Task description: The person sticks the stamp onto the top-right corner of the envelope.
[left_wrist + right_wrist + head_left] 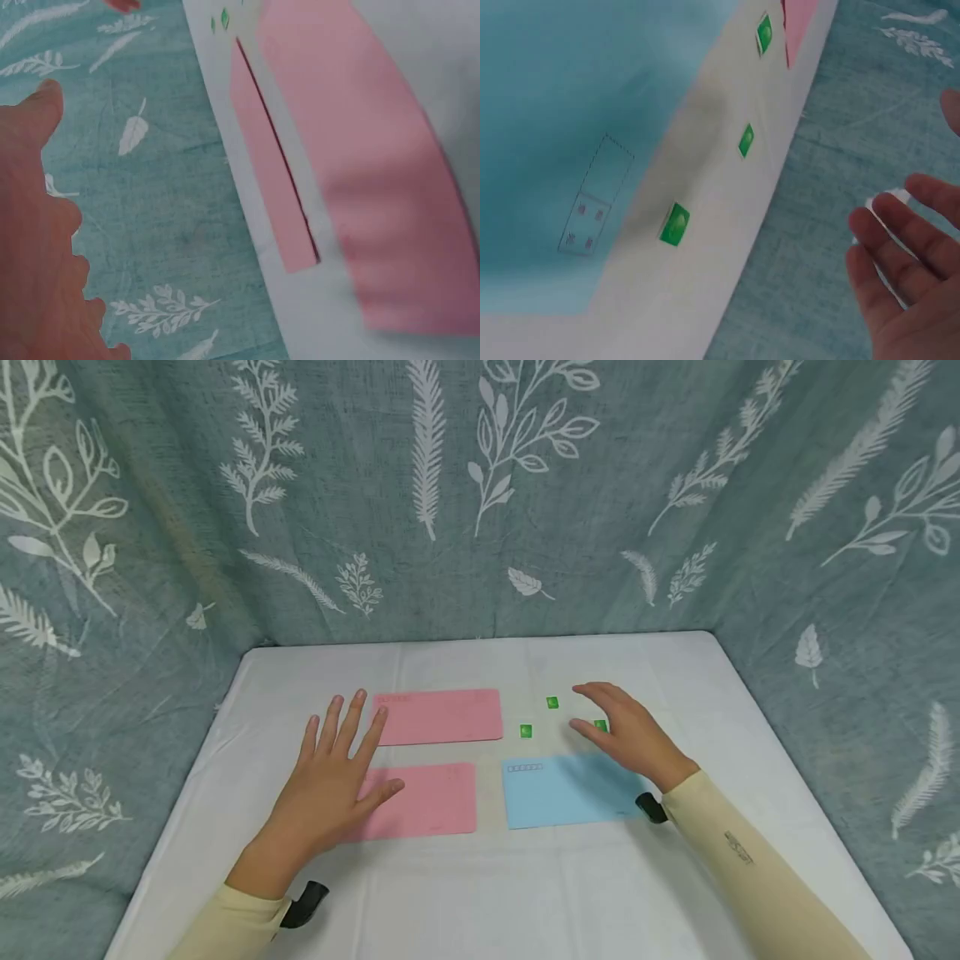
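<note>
Two pink envelopes lie on the left: a far pink envelope [442,717] and a near pink envelope [438,797]. My left hand [326,789], fingers spread and straight, is over their left ends and holds nothing. At the right front lies a blue envelope [555,789] with a row of small printed boxes at its upper left. My right hand [626,731] hovers past its far edge, thumb and fingers apart, nothing between them. Close by are three small green stamps: a near-left stamp [526,731], a far stamp [552,702] and a right stamp [676,224] partly behind the right thumb.
A white cloth covers the table [465,902]. Grey-green curtains [465,568] with white leaf prints hang behind it and along both sides. Each wrist wears a black strap-on camera, such as the left camera [303,906].
</note>
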Action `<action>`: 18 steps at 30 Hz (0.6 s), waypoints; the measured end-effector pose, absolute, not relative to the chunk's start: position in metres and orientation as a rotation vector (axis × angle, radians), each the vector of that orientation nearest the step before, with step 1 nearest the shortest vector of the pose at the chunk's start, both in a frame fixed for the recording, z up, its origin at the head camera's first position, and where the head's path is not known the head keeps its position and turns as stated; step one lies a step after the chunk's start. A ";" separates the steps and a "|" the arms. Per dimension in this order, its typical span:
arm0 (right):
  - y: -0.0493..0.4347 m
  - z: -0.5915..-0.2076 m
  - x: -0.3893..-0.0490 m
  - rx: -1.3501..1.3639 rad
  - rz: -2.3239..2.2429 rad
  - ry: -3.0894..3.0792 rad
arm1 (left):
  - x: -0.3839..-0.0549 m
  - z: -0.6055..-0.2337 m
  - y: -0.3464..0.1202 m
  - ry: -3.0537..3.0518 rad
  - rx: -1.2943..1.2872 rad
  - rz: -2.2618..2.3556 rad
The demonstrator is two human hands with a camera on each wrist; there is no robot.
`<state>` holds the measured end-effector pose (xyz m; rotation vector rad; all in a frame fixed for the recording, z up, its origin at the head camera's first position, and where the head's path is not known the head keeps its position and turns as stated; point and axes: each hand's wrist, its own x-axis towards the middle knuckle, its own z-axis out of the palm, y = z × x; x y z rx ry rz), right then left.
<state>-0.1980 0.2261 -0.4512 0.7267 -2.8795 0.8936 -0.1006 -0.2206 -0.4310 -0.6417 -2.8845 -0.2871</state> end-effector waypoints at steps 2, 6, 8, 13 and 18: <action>0.222 -0.452 -0.201 0.714 0.925 -2.881 | -0.100 -0.434 -0.217 -2.896 -0.647 -0.309; 0.213 -0.454 -0.209 0.705 0.982 -2.888 | -0.097 -0.440 -0.211 -2.918 -0.654 -0.335; 0.210 -0.457 -0.212 0.695 0.997 -2.909 | -0.094 -0.445 -0.207 -2.934 -0.666 -0.338; 0.205 -0.463 -0.215 0.644 1.032 -2.970 | -0.086 -0.455 -0.203 -2.965 -0.679 -0.357; 0.202 -0.470 -0.218 0.633 1.056 -2.989 | -0.081 -0.465 -0.203 -2.957 -0.680 -0.390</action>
